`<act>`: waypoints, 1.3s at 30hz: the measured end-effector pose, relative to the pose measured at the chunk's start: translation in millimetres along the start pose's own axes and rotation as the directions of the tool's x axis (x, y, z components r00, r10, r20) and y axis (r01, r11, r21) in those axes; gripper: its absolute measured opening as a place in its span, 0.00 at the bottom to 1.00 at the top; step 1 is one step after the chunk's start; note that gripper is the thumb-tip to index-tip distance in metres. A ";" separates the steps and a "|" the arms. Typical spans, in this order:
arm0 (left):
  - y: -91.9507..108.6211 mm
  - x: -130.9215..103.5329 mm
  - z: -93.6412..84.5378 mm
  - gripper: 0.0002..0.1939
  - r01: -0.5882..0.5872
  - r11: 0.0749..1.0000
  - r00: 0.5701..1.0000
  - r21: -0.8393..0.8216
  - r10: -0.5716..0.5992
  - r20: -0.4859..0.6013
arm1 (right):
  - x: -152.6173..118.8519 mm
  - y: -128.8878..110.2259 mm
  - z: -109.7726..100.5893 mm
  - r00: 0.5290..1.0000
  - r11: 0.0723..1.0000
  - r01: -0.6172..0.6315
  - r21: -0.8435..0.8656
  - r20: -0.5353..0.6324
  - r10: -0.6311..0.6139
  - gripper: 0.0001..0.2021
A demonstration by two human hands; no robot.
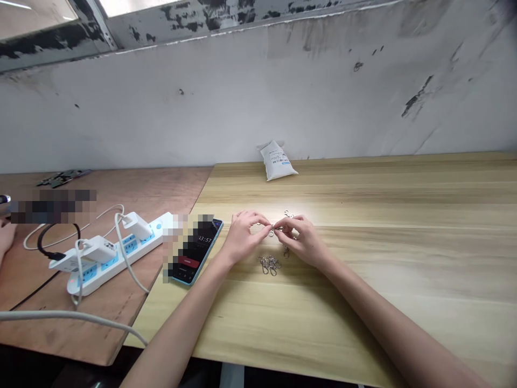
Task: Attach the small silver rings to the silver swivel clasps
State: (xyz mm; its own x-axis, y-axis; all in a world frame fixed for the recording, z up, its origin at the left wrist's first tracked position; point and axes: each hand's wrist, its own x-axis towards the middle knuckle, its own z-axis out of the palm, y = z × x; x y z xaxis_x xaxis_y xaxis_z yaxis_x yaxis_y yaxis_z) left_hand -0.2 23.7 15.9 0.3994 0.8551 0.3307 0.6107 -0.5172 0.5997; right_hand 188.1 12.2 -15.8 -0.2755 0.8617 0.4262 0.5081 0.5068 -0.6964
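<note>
With left hand [243, 233] and right hand [304, 238] nearly together, dead centre of the frame, pinched a small metal piece [272, 229] from both sides, apparently for steadiness; had loose clasps [270, 264] just below, lower centre, on the counter [383, 253], likely for easy reach!

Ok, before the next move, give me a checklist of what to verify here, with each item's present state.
1. Left hand and right hand meeting at the small metal piece: ok, fingertips close around it.
2. Firmness of that pinch: cannot tell, fingers hide much of the piece.
3. Clasp pile in sight: ok, on the table, nearer the wearer than the hands.
4. All loose metal parts fully visible: not ok, the right hand partly covers some.
5. Phone apart from the pile: ok, left of the left forearm.
</note>
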 end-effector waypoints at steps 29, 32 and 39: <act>-6.2 1.3 -1.2 0.03 0.021 1.000 1.000 -0.005 -0.021 0.000 | 0.6 3.3 3.1 0.994 0.969 0.099 -0.224 -0.011 -0.104 0.07; -5.3 0.2 1.5 0.02 -0.019 0.996 0.999 0.084 0.023 -0.042 | 0.3 1.7 2.1 1.000 0.993 -0.021 -0.120 0.016 0.023 0.09; -5.4 -1.8 7.6 0.03 -0.210 0.941 0.966 0.266 0.242 -0.094 | 0.2 -10.4 -7.0 0.890 0.809 -0.418 0.413 0.365 0.274 0.18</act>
State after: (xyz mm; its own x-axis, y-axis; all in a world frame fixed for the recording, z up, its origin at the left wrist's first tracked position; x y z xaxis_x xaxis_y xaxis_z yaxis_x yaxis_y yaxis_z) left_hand 1.0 24.7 6.6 0.4689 0.7041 0.5333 0.6724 -0.6761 0.3014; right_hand 188.5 7.0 -4.4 -0.4036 0.9146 -0.0220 0.1897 0.0601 -0.9800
